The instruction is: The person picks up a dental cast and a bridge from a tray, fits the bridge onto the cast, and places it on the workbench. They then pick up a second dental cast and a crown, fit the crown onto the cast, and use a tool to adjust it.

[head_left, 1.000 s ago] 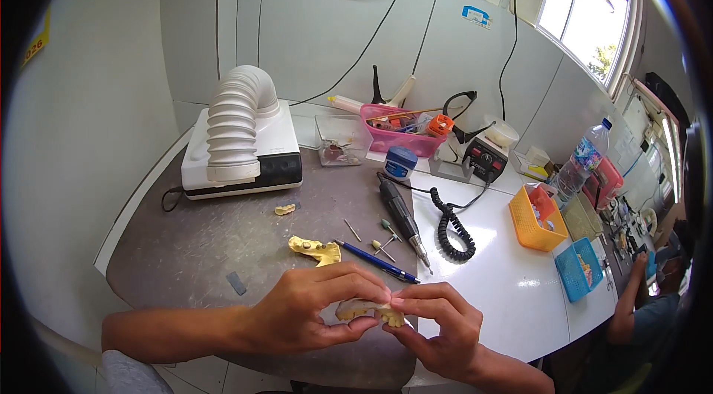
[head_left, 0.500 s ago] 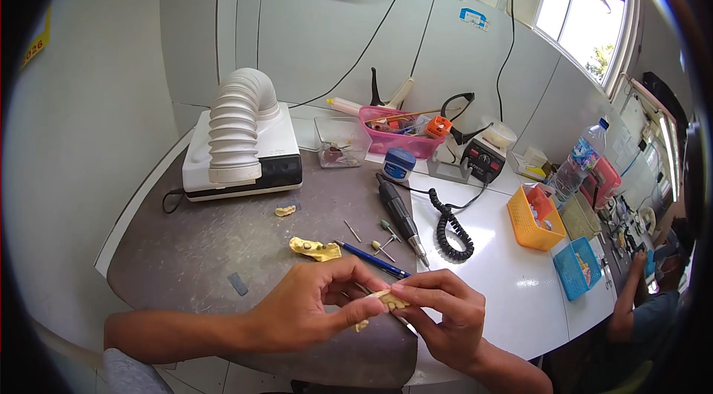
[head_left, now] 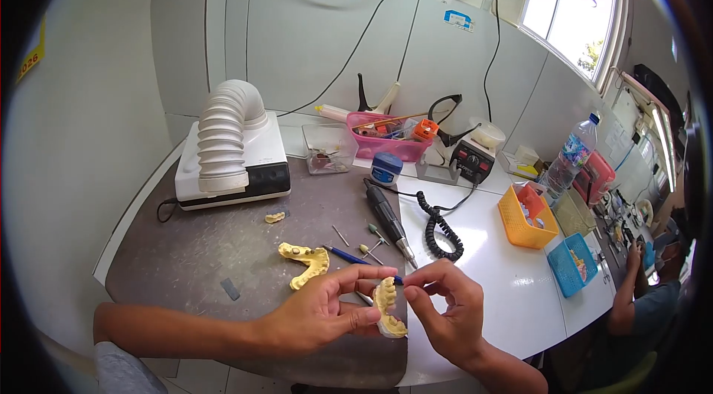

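"What stands at the left of the bench (head_left: 200, 260)?"

"A white machine (head_left: 269, 152) with a black front, its ribbed hose (head_left: 226, 134) arching over."

"And towards the grey wall (head_left: 319, 37)?"

"A pink basket (head_left: 386, 150) full of odds and ends, with a blue jar (head_left: 386, 169) just in front."

"Over on the right?"

"An orange basket (head_left: 531, 236), a blue basket (head_left: 561, 274) nearer, and a labelled plastic bottle (head_left: 570, 160) behind. The window (head_left: 587, 23) is higher up."

"Anyone else?"

"Another person (head_left: 646, 312), far right."

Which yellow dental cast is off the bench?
The toothed cast gripped by the left hand. The other two lie on the brown bench top: the curved cast beyond that hand, and the small tooth piece farther back.
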The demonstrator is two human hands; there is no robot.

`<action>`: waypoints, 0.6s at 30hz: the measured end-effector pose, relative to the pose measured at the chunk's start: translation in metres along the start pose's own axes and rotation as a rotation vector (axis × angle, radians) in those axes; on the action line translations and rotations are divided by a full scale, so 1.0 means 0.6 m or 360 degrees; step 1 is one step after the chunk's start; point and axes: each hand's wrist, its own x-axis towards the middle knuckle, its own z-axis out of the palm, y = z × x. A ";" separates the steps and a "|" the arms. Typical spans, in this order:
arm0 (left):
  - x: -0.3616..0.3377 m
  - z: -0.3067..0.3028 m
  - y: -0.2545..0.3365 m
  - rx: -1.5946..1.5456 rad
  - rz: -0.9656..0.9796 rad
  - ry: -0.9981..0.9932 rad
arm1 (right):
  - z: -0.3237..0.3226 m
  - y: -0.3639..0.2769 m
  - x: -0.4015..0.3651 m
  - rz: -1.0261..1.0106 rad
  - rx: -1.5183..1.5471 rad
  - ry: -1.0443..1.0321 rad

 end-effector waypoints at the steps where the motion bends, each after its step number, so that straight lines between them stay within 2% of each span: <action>1: 0.001 0.000 -0.010 0.0001 0.0001 -0.0007 | -0.006 0.003 0.000 0.0123 -0.0042 -0.0176; 2: 0.002 -0.001 -0.021 -0.0016 0.0040 0.0037 | -0.010 0.005 0.000 0.0248 -0.0083 -0.0352; 4: 0.003 -0.001 -0.033 -0.0038 0.0065 0.0080 | -0.010 -0.001 0.001 0.0354 -0.0052 -0.0398; 7: -0.003 -0.002 -0.044 -0.0082 0.0074 0.0150 | -0.014 -0.002 0.001 0.0622 0.0077 -0.0636; 11: -0.003 -0.009 -0.051 -0.0055 0.0060 0.0194 | -0.012 0.004 -0.003 0.0595 0.0131 -0.0650; 18: -0.004 -0.005 -0.049 -0.0070 0.0050 0.0242 | -0.012 -0.002 0.005 0.0879 0.0165 -0.0668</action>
